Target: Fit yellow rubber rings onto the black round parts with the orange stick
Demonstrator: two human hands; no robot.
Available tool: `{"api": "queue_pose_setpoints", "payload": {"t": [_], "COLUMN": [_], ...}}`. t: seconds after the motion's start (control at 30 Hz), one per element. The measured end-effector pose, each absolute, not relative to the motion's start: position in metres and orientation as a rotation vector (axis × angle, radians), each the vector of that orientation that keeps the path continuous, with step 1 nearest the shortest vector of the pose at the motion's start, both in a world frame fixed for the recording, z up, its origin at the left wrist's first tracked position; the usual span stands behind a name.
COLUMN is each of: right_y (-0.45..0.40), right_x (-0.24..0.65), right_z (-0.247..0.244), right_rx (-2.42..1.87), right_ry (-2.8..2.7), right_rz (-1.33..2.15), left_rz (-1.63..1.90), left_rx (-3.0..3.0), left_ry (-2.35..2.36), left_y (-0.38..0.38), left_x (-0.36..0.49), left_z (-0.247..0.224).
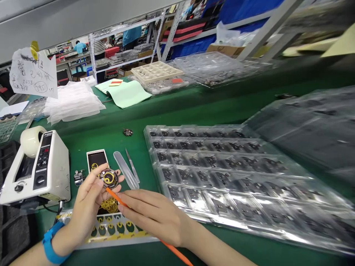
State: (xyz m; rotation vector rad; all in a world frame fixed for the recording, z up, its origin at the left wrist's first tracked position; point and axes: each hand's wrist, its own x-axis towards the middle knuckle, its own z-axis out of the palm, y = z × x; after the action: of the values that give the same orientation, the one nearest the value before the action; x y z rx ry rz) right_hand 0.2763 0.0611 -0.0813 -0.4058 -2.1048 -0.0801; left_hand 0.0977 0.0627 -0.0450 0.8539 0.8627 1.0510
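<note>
My left hand point(87, 199) holds a round, dark, metal-rimmed part point(113, 181) between thumb and fingers, with a yellow ring shape on its face. An orange stick point(177, 252) is gripped in my right hand point(161, 216); its slim tip meets the lower edge of the round part. Beneath the hands lies a sheet of yellow-and-dark ring stickers point(122, 239). Partly covered by my left hand is a white-edged box point(96, 152) with loose yellow rings. Tweezers point(133, 166) and a clear plastic sleeve point(124, 170) rest just beyond. Another round part point(128, 132) sits farther back.
A white tape dispenser point(47, 168) stands at left, beside a small metal counter point(79, 178). Clear compartment trays point(199, 159) of dark parts cover the right side. White sheets point(73, 101), green paper point(129, 96) and a beige tray point(155, 72) lie at the back.
</note>
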Motion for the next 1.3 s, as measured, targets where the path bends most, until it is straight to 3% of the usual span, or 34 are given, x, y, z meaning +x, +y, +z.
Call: {"api": "queue_pose_setpoints", "payload": {"t": [0.27,0.67,1.03,1.3], "right_y": [0.055,0.064,0.061,0.062], "right_x": [0.267,0.269,0.276,0.271], "right_z": [-0.077,-0.090,-0.088,-0.092], "right_rx": [-0.729,-0.550,-0.750,-0.835], "right_ry": [-1.629,-2.041,-1.406,-1.649], "right_rz": [0.332,-0.255,0.651,0.368], "left_rz": [1.013,0.938,0.967,0.985], "left_rx": [0.951,0.872,1.096,1.173], "left_ry": [0.854,0.977,1.083,1.140], "left_y": [0.058,0.064,0.073,0.079], "left_x": [0.101,0.103,0.102,0.099], "left_z": [-0.057,-0.054,-0.047,-0.052]}}
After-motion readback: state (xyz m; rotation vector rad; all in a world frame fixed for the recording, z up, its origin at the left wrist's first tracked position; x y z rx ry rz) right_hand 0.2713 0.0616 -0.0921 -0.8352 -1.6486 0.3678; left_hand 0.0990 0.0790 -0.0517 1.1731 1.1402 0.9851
